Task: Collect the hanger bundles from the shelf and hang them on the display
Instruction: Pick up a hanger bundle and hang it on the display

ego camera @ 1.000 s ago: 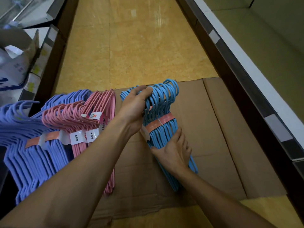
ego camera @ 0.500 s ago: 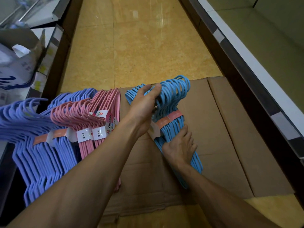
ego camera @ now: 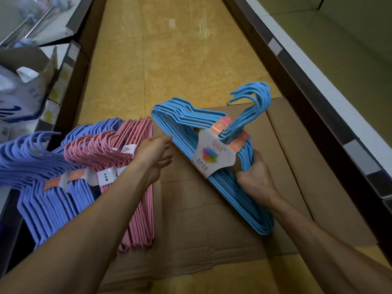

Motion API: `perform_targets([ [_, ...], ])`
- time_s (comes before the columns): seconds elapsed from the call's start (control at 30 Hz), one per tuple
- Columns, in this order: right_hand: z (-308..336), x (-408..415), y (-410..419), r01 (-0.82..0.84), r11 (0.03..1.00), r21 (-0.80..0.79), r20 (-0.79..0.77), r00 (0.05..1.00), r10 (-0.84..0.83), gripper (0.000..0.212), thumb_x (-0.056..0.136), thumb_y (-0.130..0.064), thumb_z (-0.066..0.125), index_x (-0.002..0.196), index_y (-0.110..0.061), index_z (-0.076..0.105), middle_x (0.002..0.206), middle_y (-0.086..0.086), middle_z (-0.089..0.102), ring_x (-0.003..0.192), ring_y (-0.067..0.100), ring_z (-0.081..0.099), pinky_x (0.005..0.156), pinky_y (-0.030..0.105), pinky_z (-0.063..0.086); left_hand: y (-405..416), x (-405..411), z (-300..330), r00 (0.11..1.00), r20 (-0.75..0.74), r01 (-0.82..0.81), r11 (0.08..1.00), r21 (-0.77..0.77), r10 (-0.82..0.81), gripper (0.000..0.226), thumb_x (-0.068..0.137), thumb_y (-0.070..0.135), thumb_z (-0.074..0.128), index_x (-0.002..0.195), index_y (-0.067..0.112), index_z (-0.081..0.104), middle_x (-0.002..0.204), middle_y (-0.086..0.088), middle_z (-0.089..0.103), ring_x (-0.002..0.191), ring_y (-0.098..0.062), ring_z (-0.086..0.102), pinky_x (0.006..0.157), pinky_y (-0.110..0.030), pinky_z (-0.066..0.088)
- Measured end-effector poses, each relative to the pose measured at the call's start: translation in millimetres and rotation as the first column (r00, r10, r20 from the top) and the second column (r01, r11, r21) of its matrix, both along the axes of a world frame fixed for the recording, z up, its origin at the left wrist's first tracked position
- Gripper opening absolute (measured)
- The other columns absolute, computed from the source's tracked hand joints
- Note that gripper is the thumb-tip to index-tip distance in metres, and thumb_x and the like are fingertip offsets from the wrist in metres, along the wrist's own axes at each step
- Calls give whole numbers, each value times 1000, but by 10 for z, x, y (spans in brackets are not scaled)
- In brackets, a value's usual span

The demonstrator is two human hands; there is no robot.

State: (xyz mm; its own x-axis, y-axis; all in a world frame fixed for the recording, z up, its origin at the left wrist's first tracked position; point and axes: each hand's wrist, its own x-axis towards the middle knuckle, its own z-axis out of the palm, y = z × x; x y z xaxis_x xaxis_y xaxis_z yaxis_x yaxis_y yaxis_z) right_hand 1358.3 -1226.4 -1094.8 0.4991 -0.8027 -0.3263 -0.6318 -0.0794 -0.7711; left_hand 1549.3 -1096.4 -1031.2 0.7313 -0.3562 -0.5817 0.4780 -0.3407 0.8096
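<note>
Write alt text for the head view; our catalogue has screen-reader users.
A person's right hand grips a banded bundle of light-blue hangers above flattened cardboard, while the open left hand hovers beside it. Pink hanger bundles and purple hanger bundles hang at left.

Light-blue hanger bundle (ego camera: 214, 149): wire hangers banded with orange strip and white card label bearing multicoloured logo; tilted, hooks up toward upper right, lower bar slanting down right, held above flattened cardboard. Pink hanger bundle (ego camera: 135, 166): banded, white labels, hooks pointing left, bodies hanging down, just left of blue bundle. Purple hanger bundles (ego camera: 42, 179): further left, overlapping pink ones, orange band and white tag, hooks pointing left.
</note>
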Motion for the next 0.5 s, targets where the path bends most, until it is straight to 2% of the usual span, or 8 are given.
perform_targets([
  [0.1, 146, 24, -52, -36, 999, 26, 136, 990, 32, 50, 78, -13, 72, 117, -29, 44, 95, -4, 62, 83, 12, 64, 71, 36, 59, 4, 64, 59, 999, -40, -10, 996, -85, 6, 4, 96, 20, 61, 95, 18, 58, 83, -1, 49, 70, -18, 49, 63, -27, 39],
  [0.13, 204, 44, -62, -54, 998, 24, 171, 984, 49, 49, 79, -8, 69, 120, -22, 46, 91, -3, 61, 78, 10, 63, 62, 28, 56, 4, 89, 75, 999, -51, -4, 992, -130, -2, 4, 96, 21, 61, 94, 18, 58, 81, -3, 46, 66, -16, 43, 60, -27, 33],
  [0.17, 271, 69, -65, -74, 997, 24, 203, 977, 68, 47, 79, -3, 67, 120, -17, 48, 86, -2, 59, 70, 7, 60, 54, 21, 50, 6, 105, 102, 998, -54, 5, 986, -169, -14, 4, 96, 22, 60, 97, 18, 59, 85, -5, 50, 67, -15, 45, 61, -27, 34],
  [0.23, 385, 125, -63, -119, 992, 34, 264, 959, 106, 39, 80, 5, 63, 114, -10, 50, 78, -2, 53, 57, 1, 54, 47, 14, 41, 8, 127, 157, 999, -41, -15, 974, -226, 6, 10, 96, 24, 60, 103, 17, 64, 99, -3, 66, 81, -16, 61, 76, -29, 48],
  [0.27, 427, 153, -61, -145, 989, 43, 290, 949, 127, 35, 79, 8, 61, 108, -9, 51, 77, 0, 51, 55, 2, 51, 47, 16, 40, 12, 143, 182, 999, -36, -40, 968, -249, 32, 11, 96, 24, 62, 104, 17, 65, 105, -3, 69, 91, -17, 66, 84, -31, 51],
  [0.33, 489, 206, -49, -198, 978, 63, 324, 931, 168, 28, 77, 11, 60, 95, -8, 51, 78, 7, 47, 62, 12, 46, 52, 24, 40, 37, 164, 242, 996, -69, -70, 946, -317, 51, 19, 92, 25, 68, 107, 15, 62, 114, -8, 68, 104, -21, 67, 89, -33, 55],
  [0.4, 534, 246, -35, -249, 966, 73, 346, 915, 209, 27, 76, 14, 60, 85, -10, 48, 78, 9, 45, 66, 17, 44, 53, 25, 39, 76, 196, 280, 987, -161, -94, 892, -443, 24, 37, 82, 28, 76, 111, 15, 56, 123, -12, 62, 114, -26, 62, 97, -40, 53],
  [0.5, 600, 300, -5, -305, 947, 98, 358, 899, 252, 24, 78, 15, 58, 83, -6, 48, 76, 6, 45, 66, 17, 45, 50, 21, 40, 121, 210, 376, 964, -257, -210, 768, -605, 61, 30, 88, 32, 69, 110, 21, 52, 118, -9, 59, 118, -26, 58, 97, -45, 51],
])
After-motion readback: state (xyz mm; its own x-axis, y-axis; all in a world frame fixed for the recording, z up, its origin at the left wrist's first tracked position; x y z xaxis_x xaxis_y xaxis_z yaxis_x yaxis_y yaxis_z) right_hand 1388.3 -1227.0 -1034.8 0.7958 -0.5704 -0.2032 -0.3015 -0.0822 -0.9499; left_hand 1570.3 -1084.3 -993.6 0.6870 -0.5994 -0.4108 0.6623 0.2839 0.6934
